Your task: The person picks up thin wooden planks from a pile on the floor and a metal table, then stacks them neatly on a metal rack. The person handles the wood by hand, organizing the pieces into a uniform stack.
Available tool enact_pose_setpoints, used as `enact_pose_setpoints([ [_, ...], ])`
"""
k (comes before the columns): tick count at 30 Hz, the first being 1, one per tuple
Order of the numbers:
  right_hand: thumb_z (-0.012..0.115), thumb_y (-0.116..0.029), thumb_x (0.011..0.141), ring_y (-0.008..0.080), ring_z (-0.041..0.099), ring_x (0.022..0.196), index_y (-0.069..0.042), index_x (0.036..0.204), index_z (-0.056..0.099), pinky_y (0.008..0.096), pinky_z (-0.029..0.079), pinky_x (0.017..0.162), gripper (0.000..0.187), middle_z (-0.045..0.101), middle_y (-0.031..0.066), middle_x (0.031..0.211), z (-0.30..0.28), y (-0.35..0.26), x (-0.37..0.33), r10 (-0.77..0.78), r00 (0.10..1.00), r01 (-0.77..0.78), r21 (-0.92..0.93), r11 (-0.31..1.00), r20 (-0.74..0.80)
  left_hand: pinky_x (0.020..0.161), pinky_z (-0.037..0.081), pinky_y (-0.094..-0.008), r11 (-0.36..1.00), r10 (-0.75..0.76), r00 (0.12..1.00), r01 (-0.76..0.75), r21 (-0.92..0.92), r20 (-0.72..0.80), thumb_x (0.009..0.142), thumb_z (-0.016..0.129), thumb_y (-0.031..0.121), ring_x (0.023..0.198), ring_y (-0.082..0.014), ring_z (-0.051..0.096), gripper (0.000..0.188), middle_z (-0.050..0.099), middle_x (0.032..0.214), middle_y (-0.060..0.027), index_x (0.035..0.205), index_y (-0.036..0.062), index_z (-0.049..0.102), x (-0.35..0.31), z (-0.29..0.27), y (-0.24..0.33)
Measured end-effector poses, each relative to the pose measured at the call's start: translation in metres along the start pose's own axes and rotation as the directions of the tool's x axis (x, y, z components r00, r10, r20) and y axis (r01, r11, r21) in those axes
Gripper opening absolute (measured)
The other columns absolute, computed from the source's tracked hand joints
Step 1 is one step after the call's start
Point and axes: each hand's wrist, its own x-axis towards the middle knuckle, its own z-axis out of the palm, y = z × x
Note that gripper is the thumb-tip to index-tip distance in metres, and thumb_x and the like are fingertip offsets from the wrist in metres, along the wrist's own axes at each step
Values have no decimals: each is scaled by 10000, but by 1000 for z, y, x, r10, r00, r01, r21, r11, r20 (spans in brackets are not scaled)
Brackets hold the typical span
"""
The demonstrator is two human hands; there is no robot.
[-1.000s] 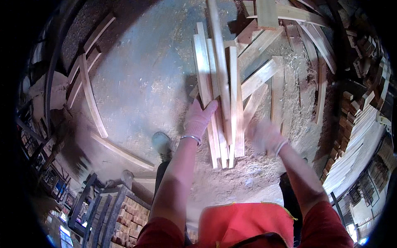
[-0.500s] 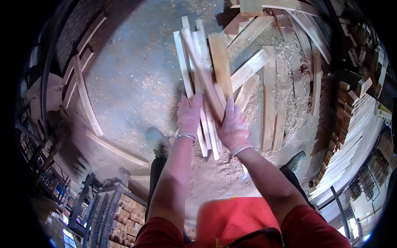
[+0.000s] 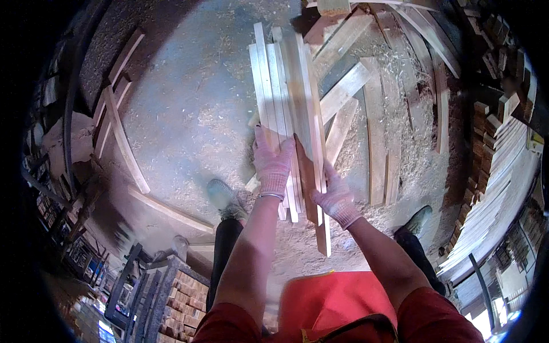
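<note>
A bundle of long pale wooden strips [image 3: 275, 86] lies lengthwise before me, side by side with uneven ends. My left hand [image 3: 273, 163], in a pinkish knit glove, grips the bundle's left side, its thumb across the top. On the right edge, my gloved right hand [image 3: 336, 197] closes around a strip [image 3: 318, 148] whose near end sticks out past the others. A wider, browner board [image 3: 298, 97] lies between that strip and the paler ones. The undersides of the strips and several fingertips are hidden.
Loose boards [image 3: 345, 91] lie crossed on the dusty floor right of the bundle. More planks [image 3: 123, 140] lie at the left. A long stack of pale wood [image 3: 486, 194] runs along the right, and a pile of cut blocks [image 3: 184, 303] stands at the lower left.
The strip that lay slantwise across the bundle now runs alongside the others at the right. My right hand has moved nearer to me, and the strips sit closer together.
</note>
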Motion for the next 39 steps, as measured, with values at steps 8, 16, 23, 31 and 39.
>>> enact_pose_setpoints([
  [8, 905, -325, 737, 413, 503, 1400, -82, 1619, 364, 477, 421, 1182, 1062, 478, 271, 1529, -20, -34, 62, -162, 985, 134, -353, 926, -51, 1095, 445, -475, 960, 49, 997, -33, -277, 51, 960, 690, 389, 1230, -432, 555, 646, 571, 1331, -271, 1443, 13, 483, 15, 37, -35],
  [16, 937, -298, 709, 393, 412, 1489, -4, 1628, 268, 412, 332, 1259, 1174, 416, 244, 1591, 13, -32, 74, -55, 913, -101, -355, 929, -404, 1149, 461, -451, 957, 127, 901, -222, 188, 416, 942, 612, 585, 1343, -440, 580, 865, 540, 1505, -293, 1596, 60, 401, 57, -141, -1],
  [23, 939, -325, 752, 372, 352, 1522, 71, 1627, 216, 380, 266, 1277, 1202, 369, 260, 1630, -5, 17, 89, -66, 929, -70, -347, 935, -365, 1039, 549, -435, 726, -140, 815, 471, 501, -562, 836, 725, 554, 1225, -377, 664, 793, 655, 1329, -236, 1352, -35, 601, 216, -340, -245],
  [31, 882, -107, 806, 262, 547, 1317, 11, 1646, 205, 362, 461, 1123, 1085, 510, 168, 1514, -17, 30, 102, -197, 942, 54, -456, 889, -273, 1019, 557, -412, 905, -350, 829, 419, 70, -436, 763, 872, 375, 1183, -367, 701, 752, 699, 1267, -270, 1307, -74, 610, 192, -330, -287],
  [39, 953, -282, 776, 272, 618, 1195, 73, 1592, 192, 395, 563, 951, 1171, 584, 227, 1375, 4, -35, 80, 8, 967, -106, -374, 922, -254, 1063, 517, -389, 754, -656, 651, 585, -299, -382, 888, 778, 195, 1175, -295, 657, 666, 676, 1285, -194, 1442, -62, 513, 4, -228, -392],
])
